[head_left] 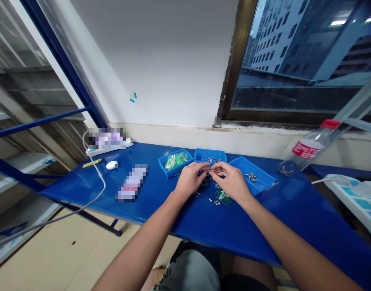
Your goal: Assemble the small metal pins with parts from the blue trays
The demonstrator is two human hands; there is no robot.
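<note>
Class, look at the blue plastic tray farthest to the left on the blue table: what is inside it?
The leftmost blue plastic tray holds a heap of small green, clear-wrapped parts. The tray floor beneath them is covered, and what kind of parts they are cannot be made out.

Bottle (309,148) red label: white print, unreadable; no other text

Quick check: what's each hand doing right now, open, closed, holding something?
Left hand: fingers pinched together; what it holds cannot be told.
Right hand: pinched likewise; contents cannot be told.

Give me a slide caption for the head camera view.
Both hands meet over small metal parts before three blue trays.
</note>
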